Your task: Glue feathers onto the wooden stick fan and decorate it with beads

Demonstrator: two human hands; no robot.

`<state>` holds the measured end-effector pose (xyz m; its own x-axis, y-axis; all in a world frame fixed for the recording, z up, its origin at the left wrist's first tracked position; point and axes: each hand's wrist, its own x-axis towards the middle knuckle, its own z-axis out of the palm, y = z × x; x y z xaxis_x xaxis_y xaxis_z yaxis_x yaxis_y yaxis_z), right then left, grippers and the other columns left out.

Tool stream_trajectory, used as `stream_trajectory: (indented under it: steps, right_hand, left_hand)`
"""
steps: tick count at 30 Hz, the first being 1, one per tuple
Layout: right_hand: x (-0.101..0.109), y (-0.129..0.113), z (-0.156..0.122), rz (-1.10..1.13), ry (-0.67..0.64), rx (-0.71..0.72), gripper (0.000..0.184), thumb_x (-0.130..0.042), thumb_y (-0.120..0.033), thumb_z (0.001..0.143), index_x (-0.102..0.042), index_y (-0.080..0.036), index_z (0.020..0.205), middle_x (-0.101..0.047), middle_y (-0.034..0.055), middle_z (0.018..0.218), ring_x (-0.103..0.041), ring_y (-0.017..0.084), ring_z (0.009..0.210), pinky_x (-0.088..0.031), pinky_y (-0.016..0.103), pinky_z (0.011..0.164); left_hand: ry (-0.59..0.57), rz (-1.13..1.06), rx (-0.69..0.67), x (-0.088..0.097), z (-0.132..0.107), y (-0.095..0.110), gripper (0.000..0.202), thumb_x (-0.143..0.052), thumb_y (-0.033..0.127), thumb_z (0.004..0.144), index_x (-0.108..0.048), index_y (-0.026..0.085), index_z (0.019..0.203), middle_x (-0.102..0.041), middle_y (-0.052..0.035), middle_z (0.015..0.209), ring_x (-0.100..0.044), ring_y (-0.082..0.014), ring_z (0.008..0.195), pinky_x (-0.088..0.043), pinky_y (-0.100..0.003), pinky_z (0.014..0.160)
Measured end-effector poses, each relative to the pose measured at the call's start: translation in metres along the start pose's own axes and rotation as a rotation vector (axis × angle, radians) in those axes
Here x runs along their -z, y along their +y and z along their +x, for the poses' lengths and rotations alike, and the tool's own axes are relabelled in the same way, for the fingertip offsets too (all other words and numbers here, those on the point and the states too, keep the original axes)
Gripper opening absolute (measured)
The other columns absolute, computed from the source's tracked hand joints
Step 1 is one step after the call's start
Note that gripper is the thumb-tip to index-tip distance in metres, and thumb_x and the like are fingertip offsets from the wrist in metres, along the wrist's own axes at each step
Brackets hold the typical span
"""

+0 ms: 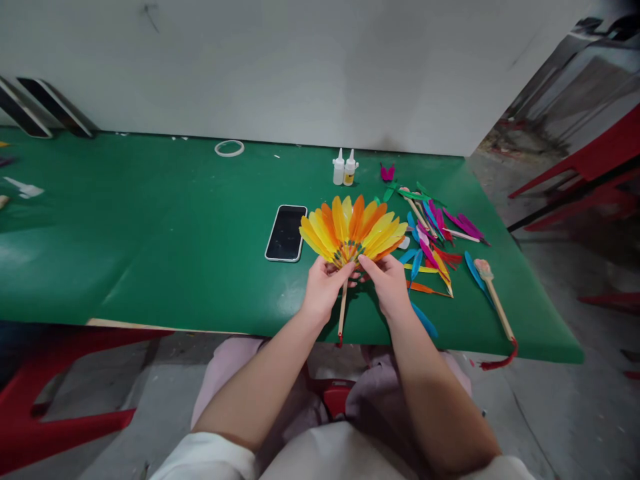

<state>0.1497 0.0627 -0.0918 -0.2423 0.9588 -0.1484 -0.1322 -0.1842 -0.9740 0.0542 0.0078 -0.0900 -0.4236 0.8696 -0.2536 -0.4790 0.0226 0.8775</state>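
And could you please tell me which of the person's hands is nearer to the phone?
The left. The left hand holds the feather fan just right of the phone, closer to the body; the right hand is farther right, at the fan's other side.

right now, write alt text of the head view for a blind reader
A person's left hand and right hand hold a yellow and orange feather fan over a green table. A phone lies left of the fan, two small bottles stand beyond it, and loose colorful feathers lie to the right.
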Motion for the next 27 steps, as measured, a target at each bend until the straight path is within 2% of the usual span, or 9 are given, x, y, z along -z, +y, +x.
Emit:
stream_trajectory:
  steps: [7,14,19,27]
  right_hand:
    - [-0.0023,0.0044,-0.0014,-0.007,-0.004,0.024,0.03,-0.073,-0.039,0.059,-0.063,-0.015,0.076,-0.066,0.0005,0.066,-0.059,0.01,0.052,-0.048,0.022,0.045]
    - [-0.0032,0.0037,-0.0022,-0.013,-0.034,0.014,0.031,-0.073,-0.04,0.058,-0.062,-0.015,0.073,-0.065,0.0,0.06,-0.059,0.012,0.05,-0.048,0.024,0.044]
    - [-0.0054,0.0041,-0.0036,0.028,-0.032,0.002,0.027,-0.073,-0.037,0.06,-0.061,-0.017,0.074,-0.063,-0.0018,0.059,-0.058,0.012,0.051,-0.049,0.025,0.044]
    - [-0.0081,0.0019,-0.0054,0.074,0.005,-0.026,0.026,-0.073,-0.033,0.059,-0.059,-0.016,0.073,-0.062,-0.0023,0.06,-0.058,0.011,0.05,-0.048,0.023,0.042]
  left_hand:
    - [-0.005,-0.03,-0.01,-0.0003,-0.0011,-0.0002,0.04,-0.073,0.022,0.065,-0.049,0.016,0.096,-0.065,-0.0019,0.085,-0.063,-0.01,0.059,-0.053,-0.021,0.048]
    - [0.001,-0.02,-0.032,-0.0005,-0.0025,-0.0003,0.038,-0.072,0.022,0.064,-0.051,0.016,0.095,-0.065,-0.0018,0.083,-0.063,-0.0108,0.063,-0.052,-0.02,0.051]
    - [0.011,-0.021,-0.05,-0.0024,-0.0037,0.0012,0.038,-0.073,0.02,0.063,-0.051,0.015,0.094,-0.066,-0.002,0.083,-0.062,-0.0113,0.064,-0.052,-0.021,0.051]
    - [-0.035,-0.05,-0.035,-0.0016,-0.0031,-0.0007,0.039,-0.071,0.018,0.064,-0.05,0.017,0.097,-0.065,-0.0018,0.087,-0.063,-0.012,0.066,-0.052,-0.022,0.053]
